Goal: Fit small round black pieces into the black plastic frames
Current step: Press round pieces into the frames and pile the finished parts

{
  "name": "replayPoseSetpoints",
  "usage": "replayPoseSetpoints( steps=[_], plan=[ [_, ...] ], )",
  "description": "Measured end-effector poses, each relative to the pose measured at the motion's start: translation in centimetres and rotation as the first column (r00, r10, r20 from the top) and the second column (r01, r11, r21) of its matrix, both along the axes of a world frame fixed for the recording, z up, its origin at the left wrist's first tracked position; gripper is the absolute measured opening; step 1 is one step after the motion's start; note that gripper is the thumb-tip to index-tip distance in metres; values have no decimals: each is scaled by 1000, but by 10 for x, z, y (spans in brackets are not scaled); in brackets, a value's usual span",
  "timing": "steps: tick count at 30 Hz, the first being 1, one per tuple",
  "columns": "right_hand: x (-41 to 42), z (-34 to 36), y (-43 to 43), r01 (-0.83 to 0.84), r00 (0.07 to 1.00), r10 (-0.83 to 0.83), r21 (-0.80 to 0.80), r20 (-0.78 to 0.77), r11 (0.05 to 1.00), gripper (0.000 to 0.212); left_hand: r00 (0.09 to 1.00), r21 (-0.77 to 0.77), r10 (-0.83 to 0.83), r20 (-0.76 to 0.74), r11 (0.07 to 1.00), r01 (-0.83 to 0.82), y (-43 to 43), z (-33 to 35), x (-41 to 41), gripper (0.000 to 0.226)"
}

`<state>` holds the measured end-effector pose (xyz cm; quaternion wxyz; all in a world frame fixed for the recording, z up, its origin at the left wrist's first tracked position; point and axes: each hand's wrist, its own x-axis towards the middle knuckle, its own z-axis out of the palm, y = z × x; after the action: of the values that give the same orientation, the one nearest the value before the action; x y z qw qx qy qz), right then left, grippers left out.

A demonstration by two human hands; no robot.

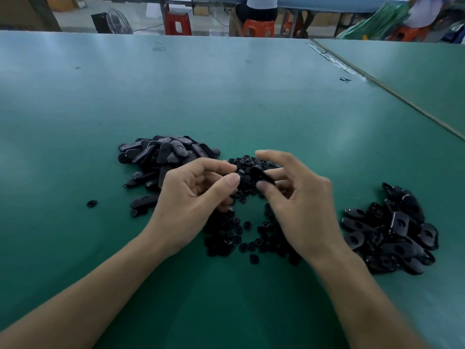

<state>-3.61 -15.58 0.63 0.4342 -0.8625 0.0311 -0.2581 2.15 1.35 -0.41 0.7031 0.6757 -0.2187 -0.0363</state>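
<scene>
A heap of small round black pieces (241, 230) lies on the green table (226, 96) in front of me. My right hand (297, 202) holds a black plastic frame (261, 176) between thumb and fingers, just above the heap. My left hand (196, 192) is beside it with thumb and forefinger pinched together; a round piece between them is too small to make out. A pile of oblong black frames (163, 152) lies at the left behind my left hand. Another pile of black frames (392, 230) lies at the right.
One stray round piece (91, 203) lies alone at the left. A seam (392, 93) joins a second table at the right. Beyond the far edge stand red stools (177, 22), a fan (118, 21) and a seated person (261, 6).
</scene>
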Motion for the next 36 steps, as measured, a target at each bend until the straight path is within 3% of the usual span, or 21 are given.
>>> replayPoseSetpoints(
  steps=[5, 12, 19, 26, 29, 33, 36],
  plan=[
    [-2, -4, 18, -135, 989, 135, 11, 54, 991, 37, 1000, 0, 12, -7, 1000, -12, -2, 2, 0, 25],
    [-4, 0, 20, -151, 985, 147, 35, 93, 988, 11, 1000, -26, 16, -2, 1000, -16, 1, -2, 3, 6],
    [-2, -3, 13, -63, 997, 68, 101, -47, 993, 15, 999, -67, 50, 1, 996, -50, 1, -2, 4, 16],
    [1, -2, 13, -43, 997, 55, 224, -47, 974, 12, 999, -79, 51, -9, 996, -51, 0, -2, 4, 15],
    [-1, -4, 12, 13, 997, -5, 105, -81, 994, 13, 998, -87, 68, -7, 994, -68, 0, -4, 7, 21],
    [-2, -5, 12, -25, 972, -44, -287, -230, 958, 22, 995, -114, 100, -25, 988, -102, -2, -4, 9, 24],
    [-3, -4, 12, -67, 956, -50, -381, -289, 922, 24, 995, -115, 97, -24, 988, -100, -1, -5, 10, 23]
  ],
)
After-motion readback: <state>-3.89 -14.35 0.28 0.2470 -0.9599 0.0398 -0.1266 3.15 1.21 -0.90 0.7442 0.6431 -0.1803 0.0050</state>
